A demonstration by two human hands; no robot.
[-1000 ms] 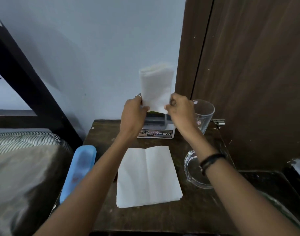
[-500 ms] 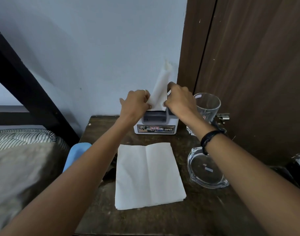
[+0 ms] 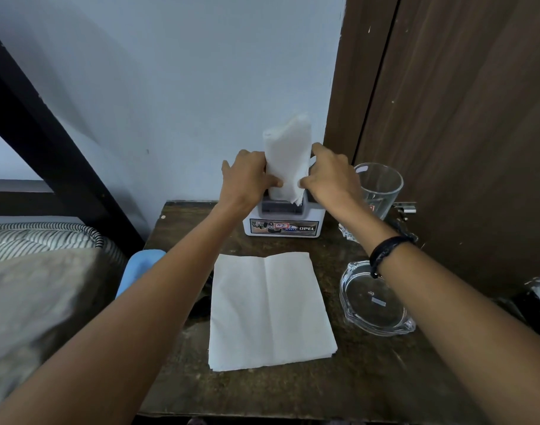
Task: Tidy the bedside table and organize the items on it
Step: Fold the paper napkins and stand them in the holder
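Upright over the white holder [image 3: 283, 223] at the table's [image 3: 370, 378] back edge: folded tissue [image 3: 288, 157], pinched from both sides by left hand [image 3: 247, 176] and right hand [image 3: 330, 173], fingers curled on it. Nearer, flat on the table: second tissue [image 3: 270, 311], beside glass ashtray [image 3: 374, 302] and tumbler [image 3: 380, 188].

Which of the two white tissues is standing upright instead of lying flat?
The folded tissue both hands pinch, its lower end in the white holder. The other tissue lies flat on the table, untouched.
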